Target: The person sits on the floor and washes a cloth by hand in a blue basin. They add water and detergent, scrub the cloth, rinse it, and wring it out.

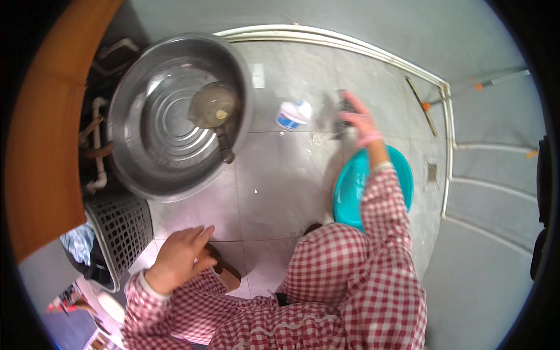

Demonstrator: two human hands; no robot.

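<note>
My right hand [364,124] reaches out over the tiled floor, past the rim of a turquoise plastic basin [396,162]. Its fingers curl around a dark object [343,114], possibly a scrubbing brush, too blurred to name surely. Something pink circles the wrist. Near it on the floor is a white tub [294,114] with a blue label. My left hand [181,257] is held above my left knee, empty, fingers partly spread. Ahead on the left sits a large grey metal basin [179,186]. A translucent dipper [214,105] with a dark handle lies in it.
A grey perforated laundry basket [127,232] containing cloth stands at the left, below an orange-brown cabinet panel [52,144]. White pipes [306,34] run along the wall base. A squeegee-like bar [421,105] and a floor drain [432,173] are at the right. Wet spots mark the tiles [280,183].
</note>
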